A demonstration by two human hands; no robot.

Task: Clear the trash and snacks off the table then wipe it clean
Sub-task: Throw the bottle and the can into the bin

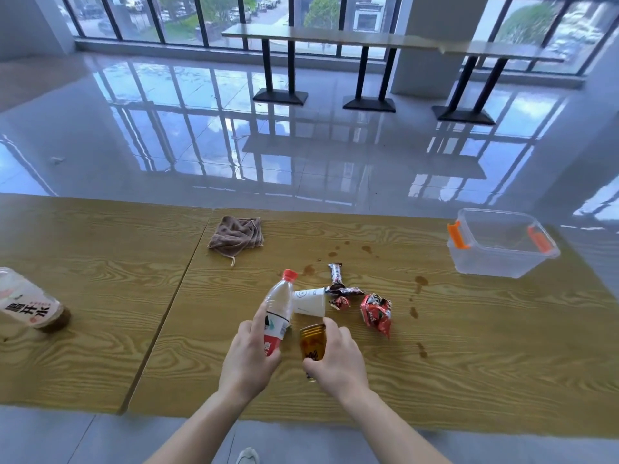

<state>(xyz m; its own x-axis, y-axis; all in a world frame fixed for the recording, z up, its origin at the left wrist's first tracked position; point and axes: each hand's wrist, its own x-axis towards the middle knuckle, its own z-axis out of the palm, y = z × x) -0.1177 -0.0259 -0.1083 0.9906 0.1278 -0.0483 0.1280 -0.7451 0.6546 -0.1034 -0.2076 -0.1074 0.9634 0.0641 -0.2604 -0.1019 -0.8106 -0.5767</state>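
My left hand (pixel 249 354) grips a clear plastic bottle (pixel 279 304) with a red cap and red label, tilted above the wooden table (pixel 469 346). My right hand (pixel 335 356) holds a small amber cup (pixel 312 341) right beside it. Just behind them a white paper cup (pixel 310 301) lies on its side. Dark snack wrappers (pixel 340 286) and a crumpled red wrapper (pixel 376 313) lie to the right of it. A brown cloth (pixel 236 236) sits bunched at the far side. Brown spill spots (pixel 420 281) dot the table.
A clear plastic bin (pixel 502 249) with orange latches stands at the table's far right. Another bottle (pixel 28 303) with a white label lies at the left edge. A seam (pixel 174 299) splits the table top. Beyond lies a glossy floor and a high table (pixel 335 38) by the windows.
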